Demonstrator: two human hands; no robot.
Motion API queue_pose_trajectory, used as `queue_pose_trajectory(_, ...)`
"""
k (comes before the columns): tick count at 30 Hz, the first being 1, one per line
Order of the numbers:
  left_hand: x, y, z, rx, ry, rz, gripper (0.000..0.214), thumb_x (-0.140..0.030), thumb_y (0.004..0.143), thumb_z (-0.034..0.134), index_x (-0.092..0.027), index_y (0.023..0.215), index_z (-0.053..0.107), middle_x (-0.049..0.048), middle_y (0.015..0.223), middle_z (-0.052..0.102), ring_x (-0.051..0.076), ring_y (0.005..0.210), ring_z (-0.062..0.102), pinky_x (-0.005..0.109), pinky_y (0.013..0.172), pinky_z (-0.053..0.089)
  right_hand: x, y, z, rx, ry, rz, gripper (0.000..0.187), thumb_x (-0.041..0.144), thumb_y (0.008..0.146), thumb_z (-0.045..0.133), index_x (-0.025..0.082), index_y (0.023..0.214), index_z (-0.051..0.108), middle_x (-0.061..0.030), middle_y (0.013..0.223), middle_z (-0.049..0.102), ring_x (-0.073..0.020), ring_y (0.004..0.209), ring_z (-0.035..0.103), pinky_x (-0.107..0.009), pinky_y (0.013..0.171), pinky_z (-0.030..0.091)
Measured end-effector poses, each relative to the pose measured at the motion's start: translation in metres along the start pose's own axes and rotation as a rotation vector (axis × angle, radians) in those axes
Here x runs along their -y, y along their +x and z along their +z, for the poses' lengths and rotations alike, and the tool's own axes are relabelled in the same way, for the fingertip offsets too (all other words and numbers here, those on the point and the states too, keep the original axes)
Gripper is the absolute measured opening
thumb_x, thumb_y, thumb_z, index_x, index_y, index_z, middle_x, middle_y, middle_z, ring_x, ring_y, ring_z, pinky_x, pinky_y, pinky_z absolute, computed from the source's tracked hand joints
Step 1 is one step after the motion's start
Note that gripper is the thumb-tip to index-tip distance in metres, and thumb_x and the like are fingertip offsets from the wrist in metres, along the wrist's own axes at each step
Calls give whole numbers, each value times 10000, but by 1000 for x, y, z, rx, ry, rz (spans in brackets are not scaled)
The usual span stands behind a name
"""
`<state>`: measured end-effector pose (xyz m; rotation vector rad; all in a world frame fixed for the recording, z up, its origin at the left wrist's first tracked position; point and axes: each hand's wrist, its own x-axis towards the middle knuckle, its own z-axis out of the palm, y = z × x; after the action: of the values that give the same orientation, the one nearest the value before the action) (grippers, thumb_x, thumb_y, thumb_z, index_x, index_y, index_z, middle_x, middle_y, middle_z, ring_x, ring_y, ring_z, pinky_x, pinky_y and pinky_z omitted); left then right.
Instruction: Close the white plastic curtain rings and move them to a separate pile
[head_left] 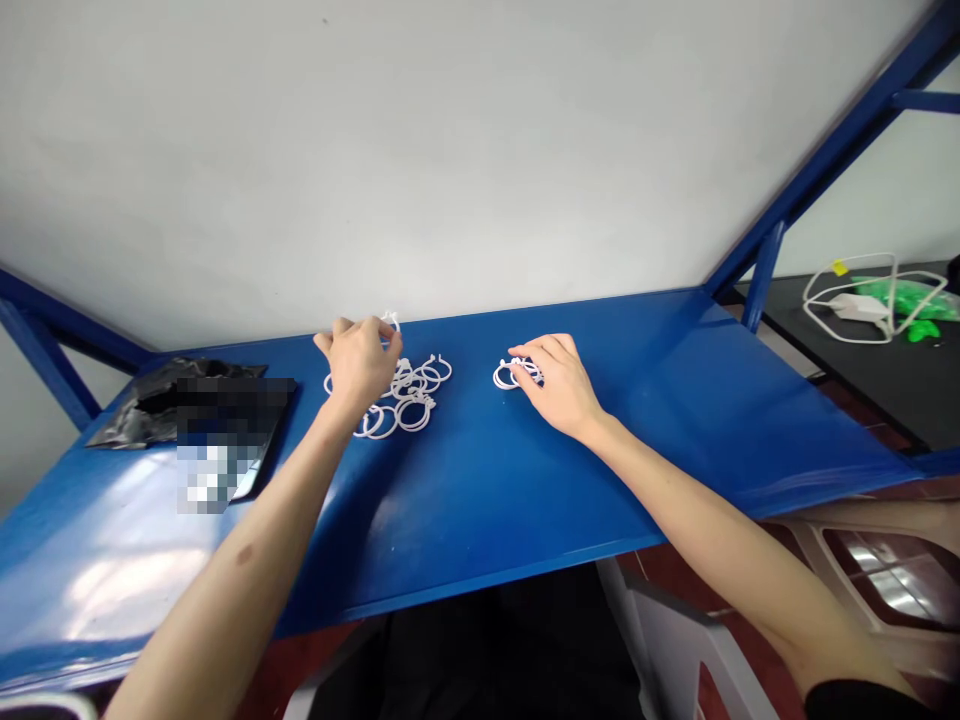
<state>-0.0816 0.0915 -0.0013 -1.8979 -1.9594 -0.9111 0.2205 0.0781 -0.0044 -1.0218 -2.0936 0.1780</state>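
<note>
Several white plastic rings (411, 395) lie in a loose pile on the blue metal shelf (480, 480), near its back edge. My left hand (360, 360) hovers over the pile's left side, fingers pinched on one white ring (391, 322) lifted above the others. My right hand (559, 385) rests on the shelf further right, its fingertips curled onto a small separate cluster of white rings (511, 373).
A black plastic bag (161, 400) lies at the shelf's left end. Blue frame struts (817, 160) rise at the right. Beyond them a dark table (885, 380) carries a white cable and green parts. A white wall stands behind the shelf.
</note>
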Motion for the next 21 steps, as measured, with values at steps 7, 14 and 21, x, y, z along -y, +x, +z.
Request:
queue_pose_trajectory(7, -98, -60, -29, -60, -181, 502, 204, -261, 1004, 569, -226, 805, 596, 23, 726, 681, 212, 778, 555, 375, 733, 377, 26, -3, -1, 225, 584, 165, 264, 441, 1009, 569, 232, 1107, 697, -56, 1055, 759, -215, 958, 705, -430, 925, 581)
queue_pose_trajectory(14, -94, -81, -17, -99, -221, 538, 136, -197, 986, 597, -227, 854, 600, 17, 777, 697, 187, 748, 575, 349, 700, 399, 27, -7, 15, 379, 1022, 392, 414, 592, 869, 715, 193, 969, 670, -32, 887, 719, -173, 832, 711, -361, 814, 614)
queue_pose_trajectory(21, -90, -83, -20, 21, -426, 410, 44, -195, 980, 594, -231, 970, 619, 14, 867, 707, 167, 816, 621, 305, 745, 508, 28, -8, 10, 243, 757, 323, 144, 347, 925, 665, 210, 904, 626, -9, 848, 692, -152, 774, 675, -326, 763, 584)
